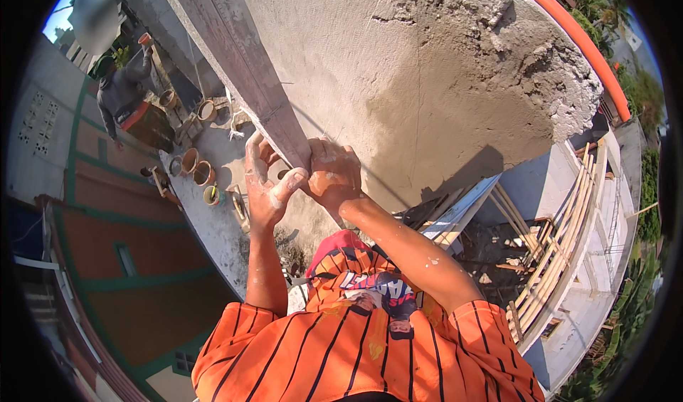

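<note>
A long, cement-stained board [235, 53] runs up along the left edge of the plastered wall [334, 39]. My left hand [267, 181] grips the board's left edge near its lower end, fingers curled behind it and thumb stretched toward the right hand. Pressed against the other side of that end is my right hand [333, 171], its fingers bent and partly hidden around the board. Dried mortar speckles both hands. A darker, damp-looking patch of plaster [427, 117] covers the wall to the right, with rough, broken mortar [541, 60] beyond it.
Several buckets [204, 173] stand on the ledge at left, near another person [128, 103] in a grey top with one arm raised. Bamboo poles [555, 252] lean below on the right. An orange pipe [587, 53] follows the wall's far edge.
</note>
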`<state>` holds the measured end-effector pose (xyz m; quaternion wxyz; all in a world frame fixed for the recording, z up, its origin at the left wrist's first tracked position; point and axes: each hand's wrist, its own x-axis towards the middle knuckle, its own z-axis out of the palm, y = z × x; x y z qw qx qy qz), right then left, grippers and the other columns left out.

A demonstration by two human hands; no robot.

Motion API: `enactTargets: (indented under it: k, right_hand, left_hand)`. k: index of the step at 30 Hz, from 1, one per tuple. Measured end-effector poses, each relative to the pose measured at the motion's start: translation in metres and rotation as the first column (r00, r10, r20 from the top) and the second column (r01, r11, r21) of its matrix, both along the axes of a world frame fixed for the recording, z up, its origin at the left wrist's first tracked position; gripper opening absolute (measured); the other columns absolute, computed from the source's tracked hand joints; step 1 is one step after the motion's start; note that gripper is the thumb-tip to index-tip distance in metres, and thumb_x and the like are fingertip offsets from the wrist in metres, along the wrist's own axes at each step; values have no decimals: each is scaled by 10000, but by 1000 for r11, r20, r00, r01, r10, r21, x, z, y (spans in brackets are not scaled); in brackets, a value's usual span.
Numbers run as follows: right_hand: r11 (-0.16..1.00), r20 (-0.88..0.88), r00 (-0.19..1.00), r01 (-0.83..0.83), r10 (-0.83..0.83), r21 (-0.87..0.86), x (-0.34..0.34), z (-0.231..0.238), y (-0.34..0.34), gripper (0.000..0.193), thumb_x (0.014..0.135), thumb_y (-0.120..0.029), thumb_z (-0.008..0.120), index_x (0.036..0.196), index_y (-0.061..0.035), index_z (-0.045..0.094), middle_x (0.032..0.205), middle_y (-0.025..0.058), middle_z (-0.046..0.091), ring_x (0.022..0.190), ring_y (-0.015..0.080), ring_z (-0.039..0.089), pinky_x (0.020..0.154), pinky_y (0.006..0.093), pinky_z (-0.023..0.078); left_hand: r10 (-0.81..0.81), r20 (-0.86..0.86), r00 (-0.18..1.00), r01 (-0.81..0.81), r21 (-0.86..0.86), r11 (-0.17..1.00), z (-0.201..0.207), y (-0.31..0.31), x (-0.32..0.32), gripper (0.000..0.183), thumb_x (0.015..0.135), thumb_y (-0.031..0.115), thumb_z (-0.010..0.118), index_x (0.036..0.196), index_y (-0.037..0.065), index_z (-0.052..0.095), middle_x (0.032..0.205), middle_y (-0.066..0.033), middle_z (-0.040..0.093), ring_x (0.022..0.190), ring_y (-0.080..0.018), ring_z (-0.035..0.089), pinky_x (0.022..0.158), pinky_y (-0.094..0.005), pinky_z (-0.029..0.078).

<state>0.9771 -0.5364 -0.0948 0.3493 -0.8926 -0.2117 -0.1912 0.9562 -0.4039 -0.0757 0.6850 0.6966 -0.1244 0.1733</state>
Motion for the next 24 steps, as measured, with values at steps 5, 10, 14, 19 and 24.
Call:
enactTargets:
  k: [5,10,14,19,24]
  right_hand:
    - [964,-234,964,-62,126,260,-9,7,-4,498,726,-341,749,1102,-78,554,966,132,623,893,316,622,759,426,515]
    - [892,-569,730,-125,379,435,-5,1,-31,440,807,-245,704,1146,-20,537,958,62,618,744,115,560,669,262,474]
    - [766,-498,712,-86,494,637,-3,-19,-27,320,843,-140,655,1113,-8,544,934,42,620,733,75,520,676,239,453]
    - [805,-594,644,-59,483,590,2,-28,-30,314,844,-138,656,1113,-23,541,929,40,613,792,112,574,731,275,469]
    - [927,-161,970,-116,183,356,-3,-35,-22,279,857,-147,624,1112,-58,553,935,88,642,862,261,625,778,359,480]
  left_hand:
    - [38,-150,988,-63,-161,985,11,-21,7,538,745,183,705,1195,-7,477,961,-110,622,857,-173,591,761,-325,488]
    - [-41,-34,999,35,-157,987,1,-4,20,646,686,371,669,1142,-54,498,915,-135,632,797,-178,590,759,-315,482]
    - [-105,4,994,103,-228,968,-13,-1,33,723,627,414,727,1125,-59,500,843,-127,635,759,-184,598,693,-312,490]
    - [-71,16,997,73,-201,977,-11,-2,41,631,609,424,768,981,-46,570,751,-95,630,677,-178,601,611,-310,492]
    - [-49,9,999,50,-85,995,-14,2,45,610,680,468,740,1000,-8,532,793,-111,630,705,-189,611,592,-308,501]
